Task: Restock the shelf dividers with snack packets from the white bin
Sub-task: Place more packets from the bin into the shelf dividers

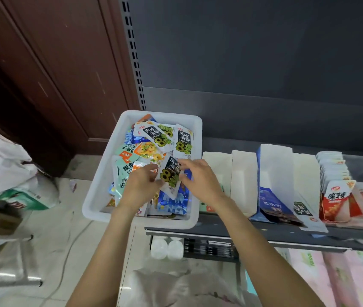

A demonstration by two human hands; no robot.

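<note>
A white bin (101, 171) sits on the left end of a dark shelf, filled with several mixed snack packets. Both hands are over the bin. My right hand (200, 180) pinches the top edge of a black-and-white seaweed packet (170, 176). My left hand (141, 185) holds the same packet from its left side, fingers curled at its lower edge. Two more seaweed packets (184, 140) lie at the bin's far end. To the right stand white shelf dividers (242, 173); some lanes hold blue packets (273, 202) and red-white packets (336, 198).
A slotted shelf upright (134, 54) and a dark back panel rise behind the bin. A brown wooden door (50, 74) stands at left. Bags (10, 173) lie on the tiled floor at left. Below the shelf are white bottle caps (167, 249) and pink packs (335, 278).
</note>
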